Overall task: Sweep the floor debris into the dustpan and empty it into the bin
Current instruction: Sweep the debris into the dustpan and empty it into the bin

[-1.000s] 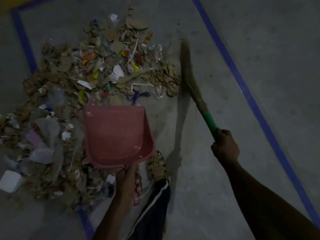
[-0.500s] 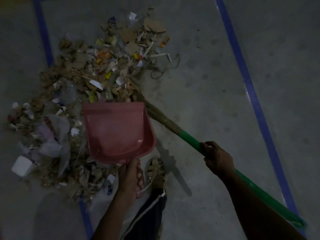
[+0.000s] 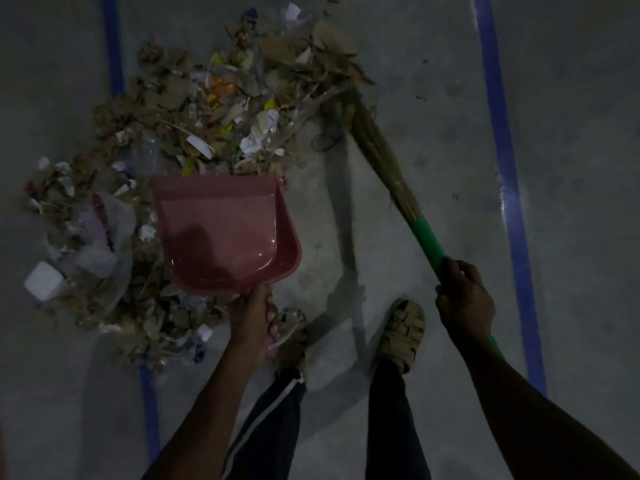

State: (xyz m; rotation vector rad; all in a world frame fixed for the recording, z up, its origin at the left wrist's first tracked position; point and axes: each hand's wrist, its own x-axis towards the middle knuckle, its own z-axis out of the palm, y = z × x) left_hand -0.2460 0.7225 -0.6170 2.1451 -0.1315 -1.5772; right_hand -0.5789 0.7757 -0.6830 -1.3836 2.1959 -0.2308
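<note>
on the grey concrete floor [image 3: 415, 410] a wide heap of torn brown cardboard, paper scraps and plastic wrappers [image 3: 194, 126] spreads from the left blue tape line [image 3: 112, 46] toward the middle. our pink plastic dustpan [image 3: 225, 233] sits with its open lip touching the near edge of that heap and looks empty; we judge the sweeping step barely begun. no bin is in view.

to do this step well, we should keep the lip pressed flat to the floor so scraps ride in rather than slide under, and draw short strokes from the far side of the heap toward the pan, since light paper and film will scatter under a hard flick.

our left hand [image 3: 252, 317] is curled tightly round the dustpan's handle, forearm reaching forward and down. our two sandalled feet [image 3: 401, 330] stand just behind the pan. further right, our right hand [image 3: 464, 303] grips the green handle of the grass-bristle broom [image 3: 377, 147] in a closed fist, arm stretched out, the bristle tips lying against the heap's right edge. the right blue tape line [image 3: 498, 133] runs beyond it.
</note>
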